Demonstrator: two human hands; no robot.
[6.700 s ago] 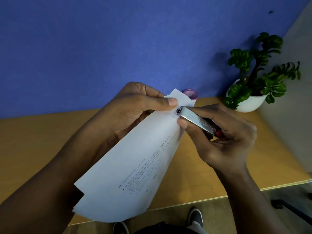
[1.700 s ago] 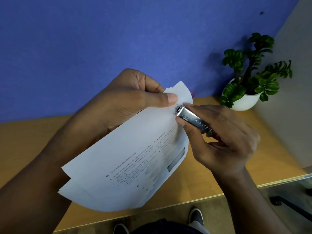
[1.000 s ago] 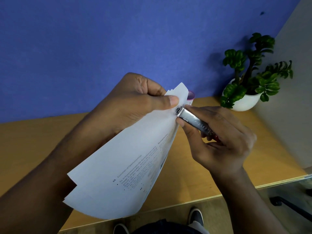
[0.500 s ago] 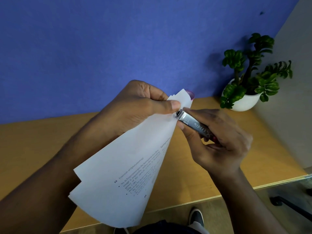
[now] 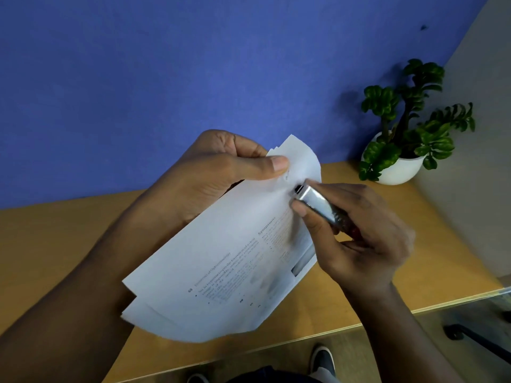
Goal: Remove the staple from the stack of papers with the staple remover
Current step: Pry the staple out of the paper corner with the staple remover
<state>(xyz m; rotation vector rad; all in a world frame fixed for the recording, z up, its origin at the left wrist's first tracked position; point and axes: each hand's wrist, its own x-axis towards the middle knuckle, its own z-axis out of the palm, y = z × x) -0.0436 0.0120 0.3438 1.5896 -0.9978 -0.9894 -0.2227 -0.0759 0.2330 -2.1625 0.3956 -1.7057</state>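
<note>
My left hand (image 5: 218, 170) pinches the top corner of a stack of printed papers (image 5: 229, 261) held up in the air over the desk, thumb pressed on the front sheet. My right hand (image 5: 356, 233) grips a shiny metal staple remover (image 5: 318, 204), its dark tip resting against the paper just right of my left thumb. Small marks show on the paper beside the thumb nail; the staple itself is too small and blurred to make out. The sheets fan apart at the lower left.
A wooden desk (image 5: 49, 244) runs below the papers, ending at a front edge (image 5: 414, 308). A white pot with a green plant (image 5: 398, 167) stands at the back right against the blue partition (image 5: 166, 64). Floor and shoes show below.
The papers have swung flatter, showing more of the printed page. The staple remover's tip has moved a little down and right, away from my left thumb.
</note>
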